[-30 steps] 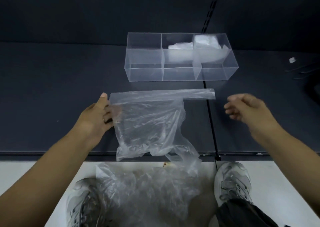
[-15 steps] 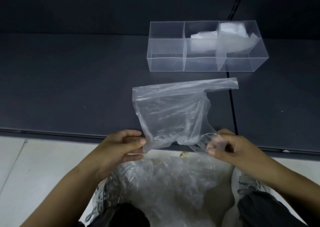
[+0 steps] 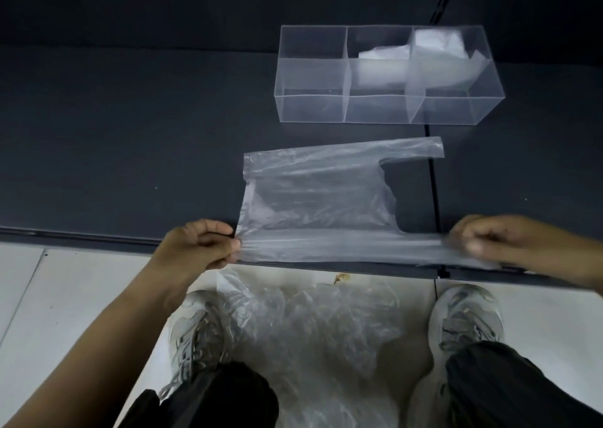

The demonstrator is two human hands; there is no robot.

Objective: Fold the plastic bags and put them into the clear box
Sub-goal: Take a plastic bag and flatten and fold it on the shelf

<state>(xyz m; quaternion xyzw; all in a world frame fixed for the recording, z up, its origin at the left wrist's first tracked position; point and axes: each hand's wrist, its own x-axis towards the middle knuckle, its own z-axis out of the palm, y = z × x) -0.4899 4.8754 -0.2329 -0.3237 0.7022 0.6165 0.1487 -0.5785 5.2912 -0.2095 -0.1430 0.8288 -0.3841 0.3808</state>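
Clear plastic bag flat on the dark table, near the clear box — left hand and right hand pinch its near edge; keep it taut and square before folding.

Plain staged workspace: low dark platform, dark backdrop wall, pale tiled floor.

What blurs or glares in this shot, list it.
Head view: right hand smeared by motion blur; left hand sharper; clear box walls show faint sheen; table edge bows from wide-angle distortion; bag dimly lit, low contrast.
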